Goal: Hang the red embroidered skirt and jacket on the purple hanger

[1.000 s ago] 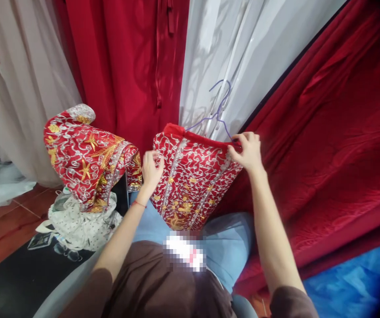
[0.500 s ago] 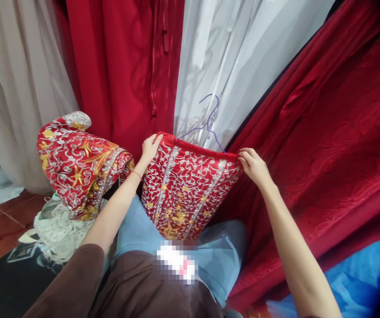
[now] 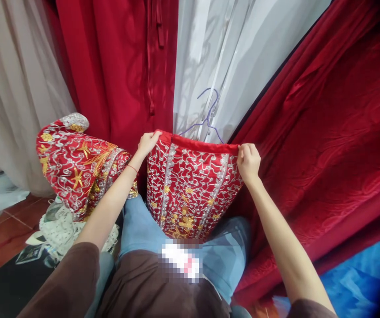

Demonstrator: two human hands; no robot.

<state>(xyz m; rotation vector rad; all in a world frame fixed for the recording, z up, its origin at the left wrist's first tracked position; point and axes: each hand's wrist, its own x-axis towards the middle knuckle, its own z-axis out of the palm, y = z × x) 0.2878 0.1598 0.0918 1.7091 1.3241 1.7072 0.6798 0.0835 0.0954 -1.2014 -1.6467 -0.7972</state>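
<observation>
I have the left hand point(image 3: 148, 143) pinching the upper left corner of the embroidered red garment point(image 3: 193, 181), and the right hand point(image 3: 248, 164) with its fingers curled around the right end of the same plain red band. The garment is spread between them, in the middle of my view – its band on the far side, its lower part reaching near, between the blue-trousered legs point(image 3: 143, 225). Just beyond the band I see a purple hanger point(image 3: 208, 121), hook up; I cannot tell whether its lower part sits inside the garment.

To the left lies a second embroidered piece point(image 3: 74, 163), red with silver and gold, with a white dotted cloth point(image 3: 59, 234) near it. Red drapery point(image 3: 120, 66) and white fabric point(image 3: 199, 53) hang at the far side – dark red fabric point(image 3: 336, 145) fills the right, with blue material point(image 3: 359, 274) at the near right.
</observation>
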